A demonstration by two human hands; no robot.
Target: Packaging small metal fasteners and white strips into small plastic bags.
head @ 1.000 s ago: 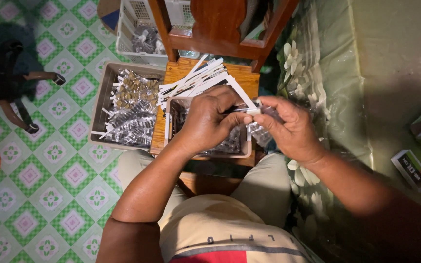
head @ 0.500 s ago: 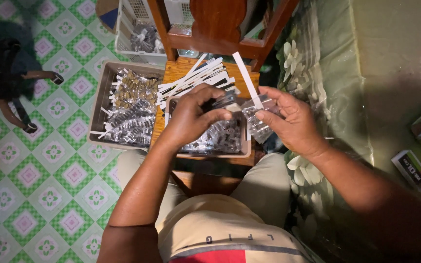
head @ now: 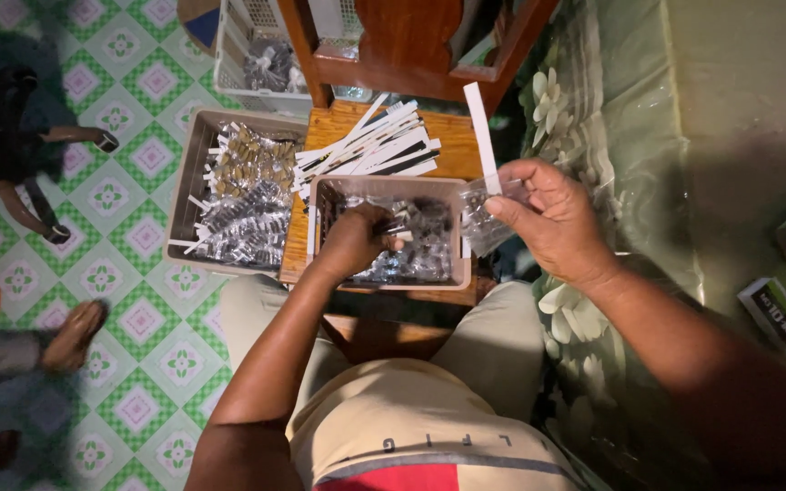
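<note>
Head view: two hands sort small packed parts over a low wooden stool.

The left hand [head: 357, 238] is down inside the tray [head: 452, 191] on the stool [head: 429, 127], fingers curled among the small clear packets [head: 420, 255]; whether it grips one I cannot tell; the right hand [head: 552, 218] is just right of the tray, raised a little, thumb and fingers pinched on a clear bag [head: 484, 218] and a white strip [head: 482, 136] that stands up; behind the tray more strips [head: 370, 150] lie in a pile; a second tray [head: 184, 191] on the left holds shiny packets and brownish pieces; a white basket [head: 229, 45] stands further back; a foot in a sandal [head: 70, 335] is on the green tiled floor [head: 138, 164].
</note>
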